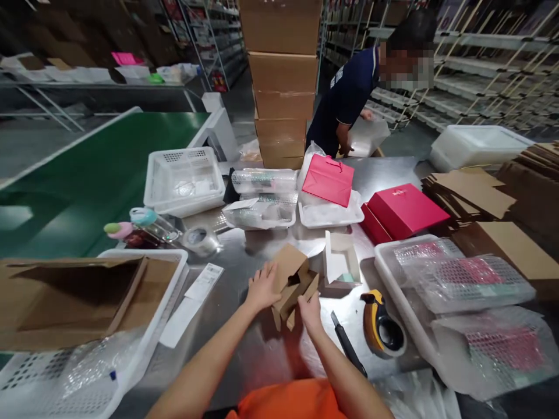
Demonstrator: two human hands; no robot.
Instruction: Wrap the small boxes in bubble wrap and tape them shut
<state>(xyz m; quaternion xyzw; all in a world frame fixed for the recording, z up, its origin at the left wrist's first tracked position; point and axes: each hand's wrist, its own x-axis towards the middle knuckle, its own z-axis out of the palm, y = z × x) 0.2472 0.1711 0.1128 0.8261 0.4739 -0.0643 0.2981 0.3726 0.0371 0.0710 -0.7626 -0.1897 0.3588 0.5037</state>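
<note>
A small brown cardboard box (290, 265), partly folded with several flaps standing out, is between my hands above the metal table. My left hand (263, 288) grips its left side, thumb low and fingers over the panel. On its near right side, my right hand (310, 311) pinches a flap. Just right of the box stands an open white box (341, 256) with something pale green inside. A black utility knife (348, 343) and a yellow tape dispenser (382, 323) lie right of my right hand. Printed paper slips (192, 302) lie left of my left hand.
White baskets stand at left (177, 256) and back left (183, 203); a white tray (393, 273) holds bubble-wrapped packs at right. A red gift box (402, 212) and red bag (328, 179) sit behind. Tall cartons (283, 87) and a co-worker (345, 99) are beyond. A green conveyor (109, 169) runs left.
</note>
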